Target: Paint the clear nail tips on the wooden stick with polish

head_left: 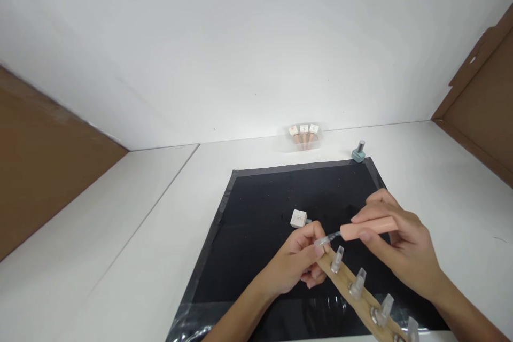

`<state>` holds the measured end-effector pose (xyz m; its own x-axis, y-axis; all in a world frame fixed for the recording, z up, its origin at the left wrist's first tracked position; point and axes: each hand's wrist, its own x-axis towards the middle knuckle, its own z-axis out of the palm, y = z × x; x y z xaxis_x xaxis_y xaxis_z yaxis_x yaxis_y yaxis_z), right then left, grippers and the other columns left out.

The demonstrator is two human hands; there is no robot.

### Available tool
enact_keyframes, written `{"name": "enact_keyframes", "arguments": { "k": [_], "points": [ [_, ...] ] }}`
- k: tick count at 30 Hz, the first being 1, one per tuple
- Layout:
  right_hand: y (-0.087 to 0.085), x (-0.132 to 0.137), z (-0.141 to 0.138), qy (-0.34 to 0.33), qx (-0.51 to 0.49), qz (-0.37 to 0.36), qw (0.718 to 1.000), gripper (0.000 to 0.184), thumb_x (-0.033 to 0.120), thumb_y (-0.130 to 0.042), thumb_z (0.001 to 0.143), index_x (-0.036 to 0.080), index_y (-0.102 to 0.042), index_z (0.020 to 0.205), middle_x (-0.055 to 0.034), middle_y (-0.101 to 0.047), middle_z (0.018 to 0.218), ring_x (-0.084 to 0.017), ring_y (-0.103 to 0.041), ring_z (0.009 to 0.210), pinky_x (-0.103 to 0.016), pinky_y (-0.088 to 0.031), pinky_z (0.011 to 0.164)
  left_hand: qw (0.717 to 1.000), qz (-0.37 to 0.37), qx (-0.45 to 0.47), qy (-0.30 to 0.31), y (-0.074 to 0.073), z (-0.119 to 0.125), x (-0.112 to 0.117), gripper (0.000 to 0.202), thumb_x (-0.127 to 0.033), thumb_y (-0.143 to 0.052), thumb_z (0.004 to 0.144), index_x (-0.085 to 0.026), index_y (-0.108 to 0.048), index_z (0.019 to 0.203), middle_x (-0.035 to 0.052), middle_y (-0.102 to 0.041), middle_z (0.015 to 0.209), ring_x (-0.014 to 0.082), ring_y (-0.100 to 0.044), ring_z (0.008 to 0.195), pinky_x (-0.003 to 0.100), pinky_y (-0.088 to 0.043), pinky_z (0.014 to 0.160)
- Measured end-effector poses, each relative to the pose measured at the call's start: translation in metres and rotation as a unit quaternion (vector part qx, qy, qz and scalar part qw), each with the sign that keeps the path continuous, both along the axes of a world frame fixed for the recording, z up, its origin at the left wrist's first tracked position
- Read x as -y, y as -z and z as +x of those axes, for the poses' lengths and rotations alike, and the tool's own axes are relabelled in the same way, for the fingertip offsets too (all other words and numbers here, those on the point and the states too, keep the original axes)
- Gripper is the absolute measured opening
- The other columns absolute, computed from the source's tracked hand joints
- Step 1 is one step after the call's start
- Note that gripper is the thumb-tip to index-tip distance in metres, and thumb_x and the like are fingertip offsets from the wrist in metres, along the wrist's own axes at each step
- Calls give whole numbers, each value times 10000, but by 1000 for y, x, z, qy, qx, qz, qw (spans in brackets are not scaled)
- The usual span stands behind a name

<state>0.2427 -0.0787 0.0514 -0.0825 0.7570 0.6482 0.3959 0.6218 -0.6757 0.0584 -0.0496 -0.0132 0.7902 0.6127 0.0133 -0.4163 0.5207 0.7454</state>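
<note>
My left hand grips the far end of a wooden strip, with finger and thumb at a clear nail tip there. More clear nail tips stand in a row along the strip, on round metallic bases. My right hand pinches the salmon-pink handle of a nail polish brush. Its thin dark end reaches left and meets the clear nail tip by my left fingertips. Just beyond my left hand is a white square-faced piece with faint markings, its lower part mostly hidden.
A black mat with taped edges lies under my hands on the white table. At the back stands a clear plastic tray holding several white-topped, pink-stemmed items. A teal bottle with a silver cap is near the mat's far right corner. Brown cardboard panels flank both sides.
</note>
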Motion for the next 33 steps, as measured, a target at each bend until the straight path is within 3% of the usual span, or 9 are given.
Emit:
{"name": "enact_keyframes", "arguments": {
  "k": [2, 6, 10, 15, 19, 23, 28, 33],
  "points": [
    [0, 0, 0, 18, -8, 3, 1000, 147, 140, -620, 849, 265, -673, 790, -9, -698, 678, -184, -563, 643, -315, -469, 528, 1000, -6, 0, 5, 0, 0, 0, 315, -366, -648, 830, -186, -423, 702, -99, -415, 460, 12, -297, 317, 100, -192, 293],
    [0, 0, 0, -40, -13, -21, 999, 50, 222, -632, 869, 256, -669, 873, -7, -696, 699, -175, -551, 656, -293, -463, 522, 1000, -8, 8, 14, 1, 2, 0, 318, -383, -653, 824, -185, -431, 712, -99, -424, 457, 11, -295, 308, 104, -179, 290],
    [2, 0, 1, -33, -7, -32, 999, 118, 172, -589, 897, 254, -644, 833, 9, -681, 737, -154, -542, 699, -283, -468, 594, 1000, -14, -2, 20, 1, 3, 0, 309, -370, -657, 824, -184, -435, 715, -101, -418, 456, 13, -297, 312, 111, -182, 298],
    [3, 1, 2, -75, 0, -48, 996, 48, 272, -586, 916, 264, -632, 925, 9, -671, 761, -158, -535, 726, -278, -464, 589, 999, -19, -11, 27, 0, 4, 0, 347, -405, -671, 806, -187, -421, 706, -99, -438, 449, 11, -292, 303, 115, -179, 296],
    [3, 0, 2, -55, -2, -32, 998, 134, 217, -540, 941, 261, -621, 844, 15, -663, 780, -150, -542, 739, -298, -458, 644, 999, -26, -35, 27, 0, 3, 0, 357, -406, -686, 792, -189, -417, 703, -103, -435, 439, 12, -300, 301, 110, -185, 288],
    [2, 0, 3, -86, -1, -43, 995, 93, 308, -555, 934, 258, -624, 898, 8, -670, 756, -158, -536, 708, -300, -454, 599, 998, -26, -42, 33, 0, 4, 0, 383, -440, -697, 773, -189, -416, 706, -100, -444, 443, 15, -321, 312, 109, -192, 294],
    [1, -1, 4, -66, 0, -18, 998, 158, 206, -529, 946, 258, -612, 822, 10, -664, 759, -157, -557, 705, -324, -451, 634, 996, -20, -78, 26, -1, 2, 1, 404, -473, -705, 752, -185, -425, 705, -98, -452, 442, 12, -321, 311, 107, -216, 285],
    [-5, -1, 2, -78, 39, -34, 996, 119, 309, -567, 924, 244, -612, 835, 5, -668, 690, -159, -537, 649, -290, -435, 543, 998, -20, -54, 29, 2, 2, 0, 382, -451, -695, 770, -187, -424, 715, -102, -447, 436, 12, -310, 304, 105, -203, 288]
  ]
}}
